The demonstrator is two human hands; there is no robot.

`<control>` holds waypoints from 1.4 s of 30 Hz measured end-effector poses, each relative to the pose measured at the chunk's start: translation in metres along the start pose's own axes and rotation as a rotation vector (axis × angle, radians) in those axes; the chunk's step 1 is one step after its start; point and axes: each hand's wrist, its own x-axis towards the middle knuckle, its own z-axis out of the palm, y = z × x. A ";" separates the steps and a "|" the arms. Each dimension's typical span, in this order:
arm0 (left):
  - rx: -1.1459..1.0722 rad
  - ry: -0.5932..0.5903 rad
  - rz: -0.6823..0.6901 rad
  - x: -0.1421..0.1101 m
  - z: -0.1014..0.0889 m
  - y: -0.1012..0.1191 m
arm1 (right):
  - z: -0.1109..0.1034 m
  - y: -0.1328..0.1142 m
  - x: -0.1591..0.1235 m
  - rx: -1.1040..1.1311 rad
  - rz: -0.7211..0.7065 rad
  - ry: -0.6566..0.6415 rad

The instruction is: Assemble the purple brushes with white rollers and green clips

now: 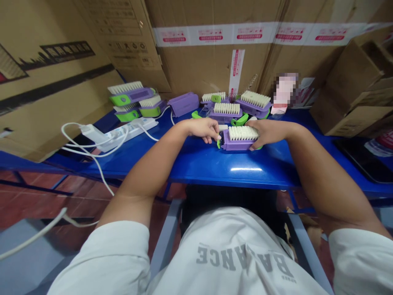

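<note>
On the blue table lies a purple scrub brush (pixel 241 144) with rows of cream bristles facing up. My right hand (pixel 270 133) is wrapped round its right end, thumb on the near side. At the brush's left end, my left hand (pixel 205 129) pinches a small green piece (pixel 219 143) between thumb and finger; whether it is joined to the brush I cannot tell. Behind my hands are several like brushes, among them one in the middle (pixel 226 110) and one at the right (pixel 254 99). A green handle-like part (pixel 240 120) lies just behind the held brush.
More brushes are stacked at the left (pixel 127 92), beside a plain purple housing (pixel 183 103). A white power strip (pixel 132 130) trails loose cables over the table's left side. Cardboard boxes (pixel 211 65) wall the back, and a dark phone-like slab (pixel 365 159) lies at the right.
</note>
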 end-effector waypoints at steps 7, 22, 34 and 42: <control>-0.009 0.010 -0.008 0.000 0.000 0.000 | 0.000 -0.003 -0.001 -0.012 0.001 0.004; 0.001 0.014 -0.014 -0.004 0.003 0.005 | 0.000 -0.004 0.000 0.022 -0.016 0.014; -0.009 0.035 -0.037 -0.005 0.004 0.009 | 0.000 -0.004 0.000 0.040 -0.013 0.017; -0.050 -0.011 -0.024 -0.001 -0.003 -0.002 | 0.000 -0.003 -0.001 0.013 -0.016 0.010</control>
